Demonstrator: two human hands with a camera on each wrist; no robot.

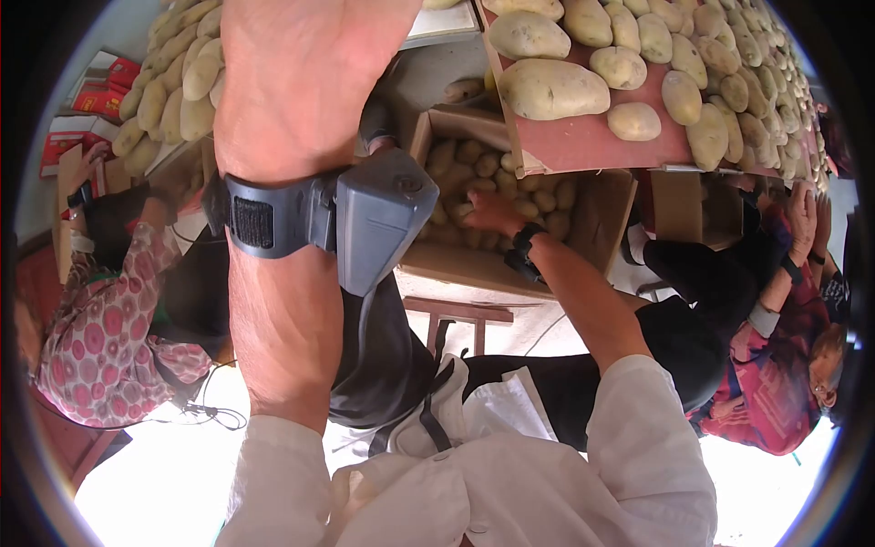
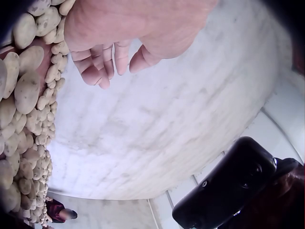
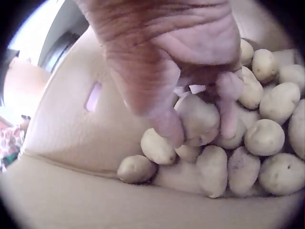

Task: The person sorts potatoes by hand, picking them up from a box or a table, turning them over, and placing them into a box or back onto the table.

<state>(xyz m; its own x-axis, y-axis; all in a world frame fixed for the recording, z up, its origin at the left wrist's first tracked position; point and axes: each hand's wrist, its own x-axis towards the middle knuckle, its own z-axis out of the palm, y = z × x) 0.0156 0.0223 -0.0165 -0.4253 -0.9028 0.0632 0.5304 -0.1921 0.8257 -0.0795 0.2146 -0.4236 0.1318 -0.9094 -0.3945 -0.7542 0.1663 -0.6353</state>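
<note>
My right hand (image 1: 493, 213) reaches down into a cardboard box (image 1: 474, 267) of small potatoes. In the right wrist view its thumb and fingers curl round one potato (image 3: 199, 120), among several loose potatoes (image 3: 264, 137) near the box wall. My left arm is raised across the head view, with the left hand (image 1: 305, 64) close to the camera and cut off at the top. The left wrist view shows that left hand (image 2: 128, 36) with loosely bent fingers and nothing in them, in front of a pale wall, beside piled potatoes (image 2: 27, 92).
A reddish tabletop (image 1: 583, 146) bearing many large potatoes (image 1: 556, 88) overhangs the box at the right. Another potato heap (image 1: 173, 91) lies at the left, near red boxes (image 1: 96, 96). People sit at both sides, one in a dotted sleeve (image 1: 118, 337). A wooden stool (image 1: 456, 311) stands below.
</note>
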